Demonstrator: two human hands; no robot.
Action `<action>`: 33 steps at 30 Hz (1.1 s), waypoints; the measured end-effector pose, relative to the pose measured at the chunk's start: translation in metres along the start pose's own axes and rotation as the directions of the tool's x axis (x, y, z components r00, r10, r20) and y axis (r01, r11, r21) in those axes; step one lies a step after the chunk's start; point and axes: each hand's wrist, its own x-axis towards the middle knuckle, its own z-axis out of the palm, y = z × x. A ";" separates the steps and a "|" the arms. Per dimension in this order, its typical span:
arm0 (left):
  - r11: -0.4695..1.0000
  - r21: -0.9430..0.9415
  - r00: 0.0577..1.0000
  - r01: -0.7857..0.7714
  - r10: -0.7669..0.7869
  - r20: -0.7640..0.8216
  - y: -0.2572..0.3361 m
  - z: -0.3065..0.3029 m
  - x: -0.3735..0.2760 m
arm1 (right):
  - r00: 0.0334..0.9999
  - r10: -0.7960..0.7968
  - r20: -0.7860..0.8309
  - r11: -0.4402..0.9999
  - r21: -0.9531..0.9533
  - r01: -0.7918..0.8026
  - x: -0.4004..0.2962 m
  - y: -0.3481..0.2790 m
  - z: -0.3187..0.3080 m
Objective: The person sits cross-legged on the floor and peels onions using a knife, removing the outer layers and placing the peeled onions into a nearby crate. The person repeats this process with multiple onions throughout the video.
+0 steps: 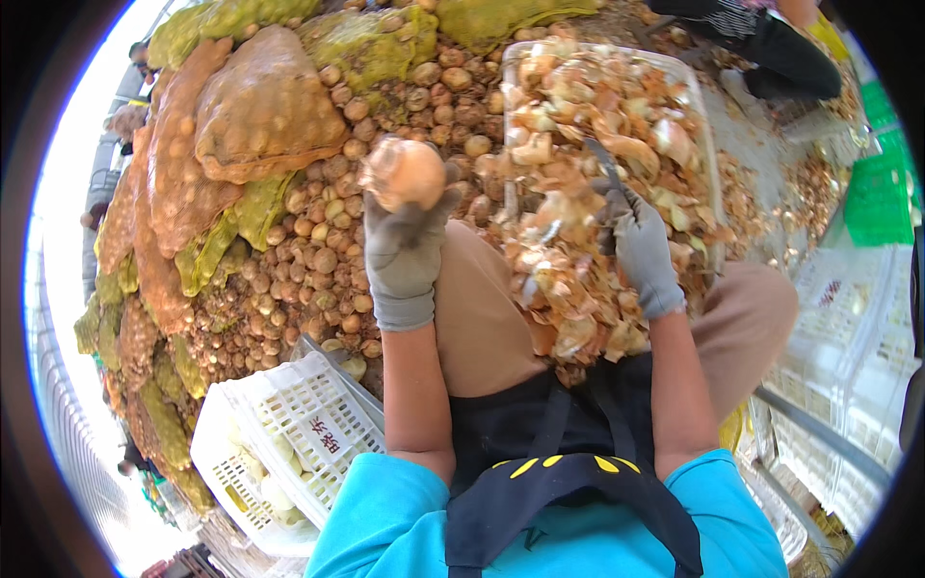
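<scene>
My left hand [408, 253], in a grey glove, is raised over the onion pile and holds a large onion [410, 175] with loose dry skin at its left side. In my gloved right hand [636, 242] is a knife [605, 160], its dark blade pointing up and left above the skins. Beneath the right hand a white plastic tub [712, 144] is heaped with onion peelings [571, 217], which spill over its near side between my knees. The left hand and onion are slightly blurred.
Unpeeled onions [318, 238] cover the ground at left, beside full orange mesh sacks [264, 108]. A white crate [300, 433] of peeled onions stands at lower left. Another person's dark-clothed leg [788, 58] is at upper right. Green [878, 195] and white crates [831, 311] stand at right.
</scene>
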 end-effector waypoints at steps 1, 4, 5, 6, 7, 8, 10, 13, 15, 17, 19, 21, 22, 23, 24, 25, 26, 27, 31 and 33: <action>0.991 0.130 0.999 0.027 -0.022 -0.037 -0.007 0.008 -0.008 | 0.999 0.018 0.047 0.999 0.045 -0.020 -0.027 -0.025 0.001; 0.984 0.084 0.987 0.159 -0.160 0.014 -0.025 0.029 -0.017 | 0.975 0.016 0.220 1.000 0.003 -0.017 -0.097 -0.075 -0.003; 0.969 0.123 0.975 0.212 -0.218 0.035 -0.029 0.034 -0.018 | 0.955 0.043 0.293 0.997 0.042 -0.058 -0.111 -0.086 -0.002; 0.960 0.123 0.964 0.252 -0.260 0.058 -0.038 0.036 -0.021 | 0.960 0.021 0.280 0.997 0.061 -0.039 -0.119 -0.082 -0.001; 0.952 0.107 0.952 0.286 -0.295 0.076 -0.043 0.038 -0.023 | 0.961 0.058 0.270 0.996 0.049 -0.074 -0.122 -0.080 0.001; 0.943 0.091 0.940 0.320 -0.328 0.092 -0.047 0.042 -0.025 | 0.960 0.095 0.263 0.993 0.037 -0.109 -0.123 -0.079 0.002; 0.926 0.072 0.914 0.370 -0.377 0.150 -0.057 0.038 -0.024 | 0.958 0.136 0.251 0.984 0.077 -0.160 -0.124 -0.070 0.004; 0.919 0.170 0.918 0.355 -0.377 0.124 -0.066 0.040 -0.029 | 0.988 0.081 0.130 0.995 0.043 -0.087 -0.123 -0.053 0.008; 0.866 0.368 0.907 0.338 -0.405 0.120 -0.061 0.048 -0.030 | 0.995 0.009 0.095 0.997 -0.073 -0.002 -0.120 -0.045 0.008; 0.790 0.493 0.883 0.363 -0.460 0.087 -0.058 0.055 -0.032 | 0.977 0.151 0.148 0.987 -0.068 -0.142 -0.122 -0.053 0.006; 0.797 0.478 0.883 0.369 -0.461 0.087 -0.058 0.055 -0.034 | 0.988 0.070 0.138 0.994 -0.093 -0.058 -0.122 -0.046 0.008; 0.807 0.447 0.884 0.385 -0.462 0.073 -0.058 0.054 -0.033 | 0.992 0.063 0.113 0.996 -0.067 -0.056 -0.122 -0.043 0.009; 0.826 0.429 0.896 0.367 -0.438 0.076 -0.059 0.049 -0.031 | 0.991 0.097 0.094 0.995 -0.026 -0.095 -0.123 -0.044 0.008; 0.842 0.416 0.905 0.344 -0.416 0.093 -0.059 0.049 -0.030 | 0.988 0.132 0.076 0.991 0.016 -0.133 -0.123 -0.046 0.008; 0.857 0.399 0.911 0.325 -0.397 0.110 -0.059 0.050 -0.029 | 0.986 0.151 0.074 0.988 -0.041 -0.148 -0.125 -0.051 0.009; 0.872 0.383 0.917 0.306 -0.378 0.127 -0.059 0.051 -0.029 | 0.982 0.169 0.088 0.986 -0.024 -0.168 -0.125 -0.052 0.008; 0.866 0.391 0.918 0.310 -0.380 0.114 -0.059 0.053 -0.029 | 0.977 0.187 0.102 0.982 -0.006 -0.187 -0.123 -0.052 0.007; 0.860 0.402 0.919 0.314 -0.382 0.101 -0.057 0.054 -0.029 | 0.972 0.202 0.118 0.979 0.013 -0.205 -0.122 -0.053 0.008; 0.811 0.476 0.908 0.340 -0.415 0.059 -0.056 0.052 -0.027 | 0.974 0.195 0.114 0.980 0.013 -0.198 -0.126 -0.057 0.012; 0.792 0.532 0.921 0.299 -0.385 0.056 -0.058 0.055 -0.029 | 0.969 0.213 0.126 0.976 0.015 -0.217 -0.124 -0.054 0.013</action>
